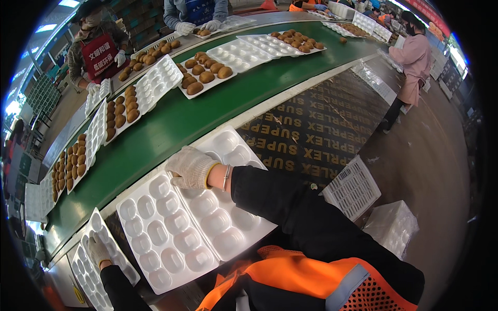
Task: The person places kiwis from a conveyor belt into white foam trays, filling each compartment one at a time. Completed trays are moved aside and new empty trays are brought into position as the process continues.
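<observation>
A hinged white plastic fruit tray [166, 233] lies unfolded before me, its moulded cups without fruit. Over its upper part, near the fold, is my right hand [192, 167] in a knitted glove, fingers bent down. A small brownish patch shows beneath the fingertips; I cannot tell what it is. My left hand [98, 248], also gloved, grips a second white tray [118, 252] at the lower left, which stands tilted beside the first. That tray's cups hold nothing either. Past the trays runs a green conveyor belt [155, 136].
Trays of kiwifruit [206, 74] line the belt's far side, with loose kiwifruit [151, 56] behind. Several workers stand around, including a person in a red apron [99, 58] and one in pink [412, 58]. A white plastic basket [352, 190] and a wrapped bundle [393, 225] sit at right.
</observation>
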`<move>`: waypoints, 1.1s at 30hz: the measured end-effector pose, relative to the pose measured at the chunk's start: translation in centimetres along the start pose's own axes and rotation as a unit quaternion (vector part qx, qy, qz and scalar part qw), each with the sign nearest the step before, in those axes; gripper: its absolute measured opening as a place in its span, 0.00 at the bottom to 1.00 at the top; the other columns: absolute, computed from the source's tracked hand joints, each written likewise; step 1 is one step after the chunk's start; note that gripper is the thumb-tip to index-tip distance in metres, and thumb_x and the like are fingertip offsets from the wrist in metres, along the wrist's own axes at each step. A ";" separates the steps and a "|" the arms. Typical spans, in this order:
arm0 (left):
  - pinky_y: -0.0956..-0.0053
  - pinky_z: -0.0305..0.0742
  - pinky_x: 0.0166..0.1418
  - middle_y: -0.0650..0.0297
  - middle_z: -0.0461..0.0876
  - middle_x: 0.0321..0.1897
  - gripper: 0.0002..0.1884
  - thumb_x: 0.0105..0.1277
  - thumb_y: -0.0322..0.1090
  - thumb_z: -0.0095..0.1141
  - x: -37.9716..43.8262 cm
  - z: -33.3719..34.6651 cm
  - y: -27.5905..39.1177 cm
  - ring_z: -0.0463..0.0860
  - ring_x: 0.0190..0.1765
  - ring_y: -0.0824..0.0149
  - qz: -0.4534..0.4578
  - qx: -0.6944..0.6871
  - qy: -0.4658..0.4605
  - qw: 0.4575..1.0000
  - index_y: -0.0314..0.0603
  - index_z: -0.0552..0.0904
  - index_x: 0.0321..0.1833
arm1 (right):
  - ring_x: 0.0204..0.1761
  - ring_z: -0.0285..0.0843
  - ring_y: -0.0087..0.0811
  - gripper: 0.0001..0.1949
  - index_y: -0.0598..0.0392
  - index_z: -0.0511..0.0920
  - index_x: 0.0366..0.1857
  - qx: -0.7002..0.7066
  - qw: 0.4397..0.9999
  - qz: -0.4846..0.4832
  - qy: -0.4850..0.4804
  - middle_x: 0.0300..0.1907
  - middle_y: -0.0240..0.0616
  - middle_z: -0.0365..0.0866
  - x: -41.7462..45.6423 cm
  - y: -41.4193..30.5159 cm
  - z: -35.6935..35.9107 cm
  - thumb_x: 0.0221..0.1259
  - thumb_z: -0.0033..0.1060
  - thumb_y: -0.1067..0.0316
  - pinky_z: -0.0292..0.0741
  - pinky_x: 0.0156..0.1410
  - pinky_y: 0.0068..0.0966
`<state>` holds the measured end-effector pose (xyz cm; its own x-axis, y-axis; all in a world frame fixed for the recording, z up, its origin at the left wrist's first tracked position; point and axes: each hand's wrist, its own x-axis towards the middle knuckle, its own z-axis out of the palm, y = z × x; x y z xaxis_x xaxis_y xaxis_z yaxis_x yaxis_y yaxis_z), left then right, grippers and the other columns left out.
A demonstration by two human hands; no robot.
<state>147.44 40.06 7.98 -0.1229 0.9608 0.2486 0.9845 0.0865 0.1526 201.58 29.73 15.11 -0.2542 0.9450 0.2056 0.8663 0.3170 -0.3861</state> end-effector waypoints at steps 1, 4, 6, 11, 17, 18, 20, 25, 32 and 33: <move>0.49 0.75 0.73 0.40 0.85 0.65 0.28 0.87 0.52 0.44 0.0 -0.2 0.4 0.82 0.68 0.37 0.001 0.000 -0.002 1.000 0.40 0.83 0.76 | 0.53 0.88 0.47 0.14 0.48 0.89 0.46 -0.003 1.000 -0.001 -0.004 0.44 0.40 0.91 -0.1 0.0 -0.2 0.68 0.73 0.51 0.76 0.69 0.43; 0.49 0.74 0.74 0.40 0.85 0.66 0.29 0.86 0.52 0.43 -0.1 -0.9 1.6 0.81 0.69 0.37 -0.001 0.022 -0.024 0.999 0.40 0.83 0.76 | 0.53 0.87 0.48 0.14 0.48 0.88 0.44 0.000 1.000 -0.005 0.001 0.44 0.41 0.91 -0.5 0.2 -0.5 0.67 0.73 0.50 0.77 0.68 0.43; 0.50 0.74 0.75 0.40 0.84 0.66 0.29 0.86 0.52 0.43 0.4 -0.2 0.1 0.81 0.69 0.37 -0.003 0.012 -0.016 1.000 0.40 0.83 0.76 | 0.52 0.87 0.48 0.14 0.48 0.88 0.43 0.003 1.000 -0.015 0.009 0.44 0.41 0.91 -0.3 0.2 -0.6 0.67 0.73 0.50 0.77 0.68 0.43; 0.51 0.73 0.77 0.40 0.83 0.69 0.29 0.87 0.52 0.44 0.2 -0.5 0.8 0.80 0.71 0.38 -0.006 0.007 -0.021 1.000 0.40 0.83 0.76 | 0.52 0.87 0.48 0.14 0.48 0.88 0.43 0.000 1.000 -0.016 0.021 0.44 0.41 0.91 -0.5 0.4 -0.3 0.67 0.73 0.50 0.76 0.67 0.43; 0.51 0.72 0.78 0.40 0.83 0.71 0.29 0.87 0.52 0.44 0.2 -0.6 0.9 0.80 0.73 0.38 0.003 0.027 -0.022 0.999 0.40 0.83 0.77 | 0.53 0.87 0.47 0.14 0.48 0.88 0.43 0.007 1.000 -0.011 0.013 0.44 0.41 0.91 -0.4 0.4 -0.6 0.68 0.73 0.50 0.76 0.68 0.43; 0.51 0.73 0.77 0.40 0.83 0.71 0.29 0.87 0.52 0.44 0.1 -0.8 1.3 0.80 0.72 0.38 -0.002 0.018 -0.022 1.000 0.40 0.83 0.77 | 0.53 0.87 0.47 0.14 0.48 0.88 0.43 0.006 1.000 -0.009 0.012 0.44 0.41 0.91 -0.5 0.5 -0.5 0.68 0.73 0.50 0.76 0.68 0.43; 0.51 0.73 0.77 0.40 0.83 0.71 0.29 0.87 0.51 0.43 0.1 -1.0 1.2 0.80 0.72 0.37 -0.012 0.014 -0.028 0.999 0.40 0.83 0.77 | 0.53 0.87 0.47 0.14 0.48 0.88 0.43 0.007 1.000 -0.007 0.008 0.44 0.41 0.91 -0.3 0.4 -0.5 0.68 0.73 0.50 0.76 0.68 0.43; 0.51 0.73 0.77 0.39 0.83 0.70 0.28 0.87 0.51 0.44 0.2 -1.2 1.5 0.80 0.71 0.37 -0.004 0.023 -0.033 0.999 0.40 0.83 0.77 | 0.52 0.87 0.48 0.13 0.49 0.88 0.42 0.009 1.000 0.003 -0.004 0.43 0.41 0.91 -0.3 0.4 -0.9 0.67 0.73 0.51 0.76 0.68 0.43; 0.52 0.73 0.78 0.39 0.83 0.71 0.29 0.88 0.51 0.44 0.9 -0.3 -0.3 0.80 0.73 0.37 0.024 0.048 -0.020 0.998 0.37 0.81 0.78 | 0.52 0.88 0.48 0.13 0.49 0.88 0.41 0.019 0.999 -0.015 0.031 0.43 0.42 0.91 -0.6 0.6 -0.9 0.65 0.73 0.51 0.77 0.67 0.43; 0.52 0.73 0.77 0.39 0.83 0.70 0.29 0.88 0.51 0.44 1.1 -0.1 -0.2 0.80 0.72 0.37 0.025 0.039 -0.031 0.998 0.37 0.81 0.78 | 0.52 0.88 0.48 0.13 0.49 0.89 0.41 0.015 0.999 -0.015 0.037 0.43 0.42 0.91 -0.7 0.9 -0.9 0.65 0.73 0.51 0.77 0.68 0.42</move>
<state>147.10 41.07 8.33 -0.0687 0.9786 0.1941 0.9962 0.0569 0.0659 202.93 29.24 15.44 -0.2468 0.9268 0.2829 0.8450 0.3487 -0.4053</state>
